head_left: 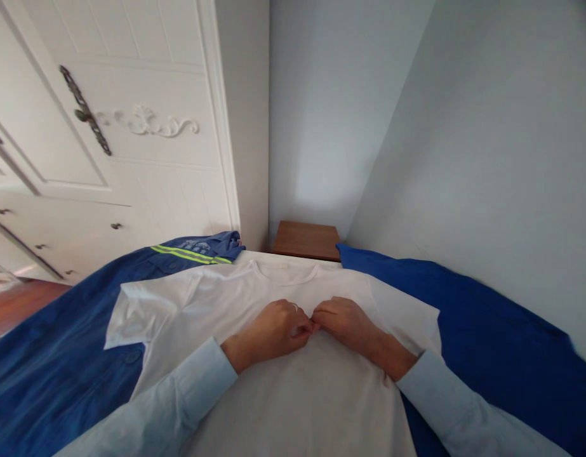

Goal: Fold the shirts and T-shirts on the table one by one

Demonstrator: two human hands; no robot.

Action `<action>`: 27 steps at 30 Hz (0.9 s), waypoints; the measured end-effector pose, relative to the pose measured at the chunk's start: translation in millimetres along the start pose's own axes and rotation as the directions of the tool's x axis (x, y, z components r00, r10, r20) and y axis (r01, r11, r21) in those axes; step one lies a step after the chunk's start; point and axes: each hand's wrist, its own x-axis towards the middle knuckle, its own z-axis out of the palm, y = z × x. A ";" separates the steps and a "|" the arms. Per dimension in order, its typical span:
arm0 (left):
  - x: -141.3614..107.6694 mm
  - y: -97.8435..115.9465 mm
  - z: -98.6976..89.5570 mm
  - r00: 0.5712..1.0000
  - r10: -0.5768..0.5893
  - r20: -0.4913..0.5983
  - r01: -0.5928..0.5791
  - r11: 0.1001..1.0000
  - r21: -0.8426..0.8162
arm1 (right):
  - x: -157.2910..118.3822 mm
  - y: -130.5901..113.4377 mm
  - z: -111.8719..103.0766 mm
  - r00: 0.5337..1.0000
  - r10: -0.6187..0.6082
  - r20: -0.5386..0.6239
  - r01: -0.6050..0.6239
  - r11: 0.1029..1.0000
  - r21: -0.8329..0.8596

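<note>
A white short-sleeved T-shirt (293,400) lies spread out, its round neckline away from me and a sleeve out to each side. Over its chest, my left hand (273,331) and my right hand (347,325) meet, fingertips touching. The left hand, with a ring on one finger, is closed in a pinch. My right hand is also closed, its fingers pressed together and bent downward. Whatever lies between the fingertips, cloth or some small thing, is too small and hidden to make out.
Beneath the shirt's left side spreads a dark blue work garment (59,362) with yellow-green stripes. Blue cloth (502,355) covers the right side, along the grey wall (502,158). A brown wooden surface (306,240) stands in the far corner, beside a white wardrobe (169,184).
</note>
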 end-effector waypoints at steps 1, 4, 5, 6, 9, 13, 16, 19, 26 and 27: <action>0.1 0.5 1.1 1.000 0.001 -0.002 -0.001 1.000 0.006 | -0.1 -0.1 0.0 1.000 0.004 0.007 -0.004 1.000 -0.007; 0.7 2.2 4.6 1.000 -0.008 -0.016 0.009 1.000 0.029 | 0.1 -0.9 -1.0 1.000 0.020 0.022 -0.019 1.000 -0.014; 1.0 2.8 5.6 1.000 -0.016 -0.024 0.017 0.999 0.037 | 0.3 -1.2 -1.5 0.999 0.024 0.026 -0.023 1.000 -0.013; 1.3 3.4 6.4 0.999 -0.024 -0.032 0.025 0.999 0.043 | 0.5 -1.5 -2.1 0.999 0.027 0.031 -0.026 1.000 -0.012; 2.1 4.9 7.4 0.998 -0.032 -0.049 0.035 0.998 0.052 | 1.1 -2.4 -3.5 0.999 0.032 0.029 -0.031 0.999 -0.008; 2.4 5.1 6.3 0.997 -0.060 -0.053 0.062 0.998 0.029 | 0.8 -1.6 -3.6 0.999 0.040 -0.008 -0.040 0.999 0.020; 2.1 4.2 4.6 0.992 -0.087 -0.096 0.085 0.996 -0.028 | 0.2 0.3 -3.4 0.997 0.070 -0.027 -0.068 0.996 0.058; 1.8 3.0 3.3 0.985 -0.106 -0.137 0.091 0.990 -0.107 | 0.5 1.5 -3.8 0.992 0.110 -0.057 -0.103 0.988 0.113; 2.4 2.6 4.8 0.960 -0.195 -0.202 0.124 0.940 -0.319 | 2.9 0.1 -5.9 0.976 0.187 -0.112 -0.157 0.959 0.236; 2.7 3.1 5.2 0.954 -0.213 -0.210 0.132 0.929 -0.346 | 3.2 -0.2 -6.3 0.973 0.200 -0.111 -0.169 0.955 0.242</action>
